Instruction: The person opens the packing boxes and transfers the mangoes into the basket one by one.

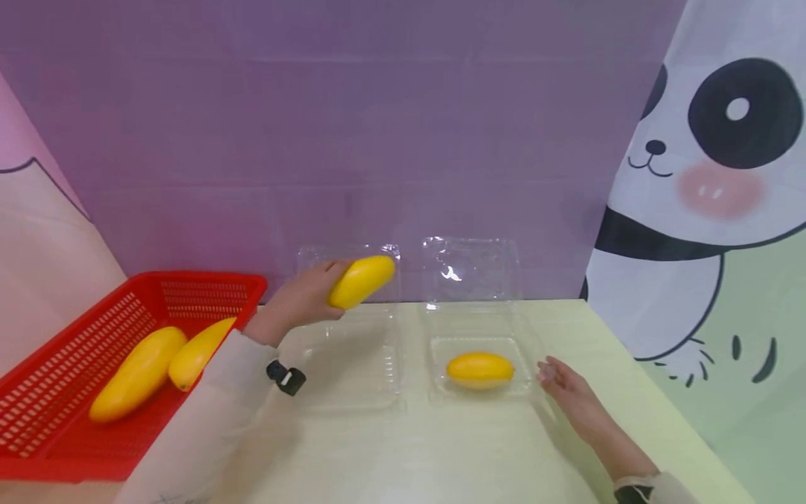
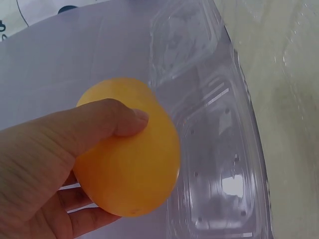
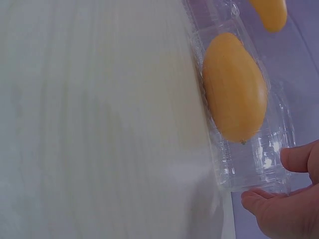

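My left hand [image 1: 308,294] grips a yellow mango [image 1: 362,281], raised over the left clear plastic clamshell box [image 1: 349,360]. In the left wrist view the thumb lies across this mango [image 2: 134,159], with fingers beneath it. Another mango [image 1: 481,369] lies in the right clamshell box [image 1: 441,385], whose lid [image 1: 472,269] stands up behind it. My right hand [image 1: 573,399] pinches that box's right edge; in the right wrist view the thumb and fingers [image 3: 256,199] sit on either side of the clear wall.
A red plastic basket [image 1: 208,278] at the left holds more mangoes [image 1: 141,374]. The pale tabletop [image 1: 403,455] ends at a purple backdrop [image 1: 352,126]. A panda-printed sheet [image 1: 680,280] hangs along the right side.
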Action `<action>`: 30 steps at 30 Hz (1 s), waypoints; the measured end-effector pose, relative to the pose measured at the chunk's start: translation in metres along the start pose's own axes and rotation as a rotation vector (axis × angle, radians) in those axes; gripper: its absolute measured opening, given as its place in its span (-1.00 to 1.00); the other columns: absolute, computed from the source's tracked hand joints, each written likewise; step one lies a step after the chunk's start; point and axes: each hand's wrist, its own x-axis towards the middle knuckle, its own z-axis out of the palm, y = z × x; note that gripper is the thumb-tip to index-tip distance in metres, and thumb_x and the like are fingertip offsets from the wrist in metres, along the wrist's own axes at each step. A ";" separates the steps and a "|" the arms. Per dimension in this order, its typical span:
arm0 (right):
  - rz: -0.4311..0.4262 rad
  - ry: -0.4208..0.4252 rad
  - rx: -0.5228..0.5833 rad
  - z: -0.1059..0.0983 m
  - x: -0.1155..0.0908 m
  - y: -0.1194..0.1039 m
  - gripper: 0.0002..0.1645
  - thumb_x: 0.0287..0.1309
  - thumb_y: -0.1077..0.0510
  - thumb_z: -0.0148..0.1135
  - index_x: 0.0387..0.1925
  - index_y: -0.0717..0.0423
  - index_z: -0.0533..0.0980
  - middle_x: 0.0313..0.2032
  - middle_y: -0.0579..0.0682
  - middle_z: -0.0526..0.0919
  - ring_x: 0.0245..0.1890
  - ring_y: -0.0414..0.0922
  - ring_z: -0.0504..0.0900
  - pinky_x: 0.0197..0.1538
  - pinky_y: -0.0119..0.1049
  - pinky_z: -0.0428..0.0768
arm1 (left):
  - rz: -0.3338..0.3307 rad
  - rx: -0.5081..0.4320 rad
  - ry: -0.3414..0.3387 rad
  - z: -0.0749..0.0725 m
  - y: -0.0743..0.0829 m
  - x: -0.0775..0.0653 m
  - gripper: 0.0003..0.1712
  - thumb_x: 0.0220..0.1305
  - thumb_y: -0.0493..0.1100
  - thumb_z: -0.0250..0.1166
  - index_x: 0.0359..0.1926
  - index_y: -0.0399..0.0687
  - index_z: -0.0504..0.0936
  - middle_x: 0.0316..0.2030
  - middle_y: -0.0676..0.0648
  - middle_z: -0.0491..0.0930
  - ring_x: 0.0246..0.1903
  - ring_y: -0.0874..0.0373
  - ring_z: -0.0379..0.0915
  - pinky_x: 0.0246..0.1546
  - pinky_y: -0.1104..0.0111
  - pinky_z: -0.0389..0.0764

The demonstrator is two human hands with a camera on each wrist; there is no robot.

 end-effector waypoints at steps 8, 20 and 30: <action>0.015 0.007 -0.032 -0.005 0.000 0.003 -0.23 0.44 0.06 -0.15 0.37 0.48 -0.18 0.35 0.39 0.05 0.34 0.28 0.08 0.32 0.05 0.12 | -0.077 0.034 0.018 -0.010 -0.021 -0.014 -0.01 -0.02 -0.17 0.48 0.40 -0.02 0.16 0.10 -0.16 0.42 -0.08 -0.06 0.39 0.00 0.00 0.52; -0.009 0.020 -0.018 -0.002 -0.001 0.003 -0.26 0.42 0.13 -0.12 0.35 0.53 -0.14 0.32 0.45 0.08 0.32 0.32 0.12 0.29 0.04 0.15 | -0.128 0.038 0.020 -0.021 -0.049 -0.043 -0.01 -0.02 -0.14 0.47 0.40 -0.08 0.15 0.06 -0.18 0.43 -0.10 -0.07 0.37 -0.06 -0.01 0.54; -0.013 0.014 -0.012 -0.002 0.000 0.001 -0.23 0.42 0.10 -0.11 0.35 0.53 -0.16 0.32 0.45 0.07 0.32 0.32 0.11 0.30 0.03 0.14 | -0.180 0.034 0.040 -0.035 -0.071 -0.068 0.05 -0.02 -0.09 0.48 0.41 -0.17 0.08 0.05 -0.23 0.39 -0.08 -0.13 0.31 -0.05 -0.06 0.51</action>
